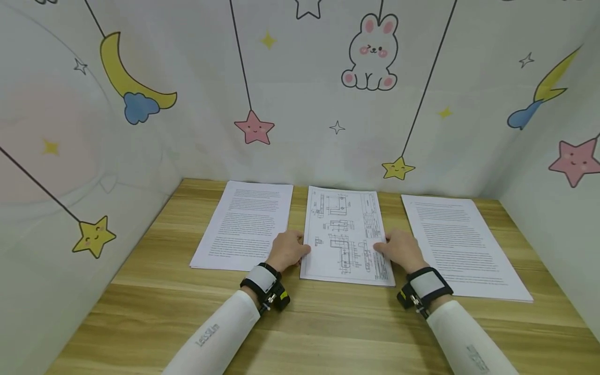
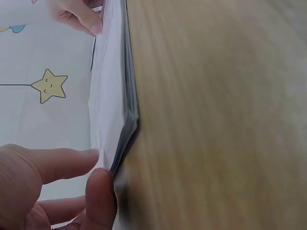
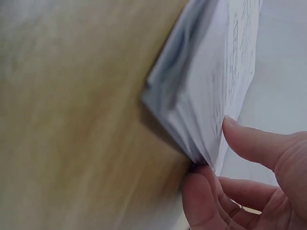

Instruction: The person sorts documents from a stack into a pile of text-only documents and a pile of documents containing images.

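**Pinching a drawing-topped paper stack (image 1: 344, 234) by both sides**

Head view: resting on the wood-grain counter (image 1: 328, 333) between left typed pages (image 1: 246, 226) and right typed pages (image 1: 464, 245), pinched by left hand (image 1: 287, 250) and right hand (image 1: 402, 249). Apparently lettered "LetsSlim" on the left sleeve (image 1: 215, 333); too small to read on the pages.

Left wrist view: gripped along the left edge between fingers, many layers thick.

Right wrist view: pinched at the right edge, thumb on top, with sheets slightly fanned.

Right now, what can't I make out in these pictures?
Head view: lettering on the left pages, too small.
Head view: anything printed beneath the top drawing, which covers it.
Left wrist view: part of the right hand, cut off by the top edge.
Right wrist view: how many sheets the paper stack holds; edges blurred.
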Motion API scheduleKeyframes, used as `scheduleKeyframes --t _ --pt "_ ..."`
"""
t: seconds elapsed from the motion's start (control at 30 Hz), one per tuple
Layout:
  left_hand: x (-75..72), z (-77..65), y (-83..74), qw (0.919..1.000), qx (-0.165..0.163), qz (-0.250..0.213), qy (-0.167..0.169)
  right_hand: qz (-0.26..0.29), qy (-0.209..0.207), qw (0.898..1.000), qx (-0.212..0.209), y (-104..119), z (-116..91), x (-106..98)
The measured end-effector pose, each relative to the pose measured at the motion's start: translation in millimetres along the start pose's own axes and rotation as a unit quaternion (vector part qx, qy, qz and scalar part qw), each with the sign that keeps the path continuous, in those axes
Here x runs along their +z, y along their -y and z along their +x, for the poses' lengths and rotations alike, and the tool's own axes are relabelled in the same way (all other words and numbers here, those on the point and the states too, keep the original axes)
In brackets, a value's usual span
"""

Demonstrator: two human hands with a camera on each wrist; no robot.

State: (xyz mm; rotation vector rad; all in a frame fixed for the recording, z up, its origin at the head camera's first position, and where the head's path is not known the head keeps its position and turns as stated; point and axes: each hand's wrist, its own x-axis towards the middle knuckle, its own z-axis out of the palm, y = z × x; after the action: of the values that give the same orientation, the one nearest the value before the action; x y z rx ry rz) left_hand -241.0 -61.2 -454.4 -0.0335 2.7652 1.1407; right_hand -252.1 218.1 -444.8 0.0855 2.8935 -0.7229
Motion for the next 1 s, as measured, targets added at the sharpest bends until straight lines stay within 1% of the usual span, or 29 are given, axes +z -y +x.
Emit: scheduleKeyframes --t 0.1,0.17,0.27,0.4,0.57,0.63,0.73,0.87,0.93,1.0 --pt "0.1 1.0 -2.8 0.9994 0.005 -0.016 -0.029 0.002 0.005 1.000 0.000 -4 -1 -1" --pt "0.2 1.6 -6.2 0.9982 0.012 -0.036 -0.046 0.005 0.004 1.000 0.002 -6 -2 -3" --pt "0.9 1.7 -14.1 0.9964 0.022 -0.064 -0.050 0.005 -0.007 1.000 0.000 -9 -5 -7" --pt "2.0 -0.3 -28.0 0.9928 0.025 -0.112 -0.034 0.005 -0.035 0.999 -0.013 -14 -9 -14" --pt "4.6 -2.8 -45.7 0.9840 0.027 -0.176 0.008 -0.004 -0.055 0.998 -0.023 -22 -13 -25" --pt "6.0 -3.6 -52.7 0.9807 0.029 -0.192 0.023 -0.008 -0.057 0.998 -0.020 -26 -14 -30" --pt "8.0 -5.5 -62.8 0.9798 0.037 -0.193 0.035 -0.011 -0.057 0.998 -0.018 -30 -16 -37" --pt "11.8 -7.6 -74.1 0.9807 0.053 -0.183 0.045 -0.022 -0.055 0.998 -0.020 -39 -17 -46" --pt "15.6 -7.2 -78.4 0.9780 0.056 -0.193 0.054 -0.032 -0.057 0.998 -0.020 -44 -17 -49" --pt "20.6 -6.3 -81.7 0.9734 0.058 -0.212 0.066 -0.041 -0.060 0.997 -0.018 -50 -18 -53"
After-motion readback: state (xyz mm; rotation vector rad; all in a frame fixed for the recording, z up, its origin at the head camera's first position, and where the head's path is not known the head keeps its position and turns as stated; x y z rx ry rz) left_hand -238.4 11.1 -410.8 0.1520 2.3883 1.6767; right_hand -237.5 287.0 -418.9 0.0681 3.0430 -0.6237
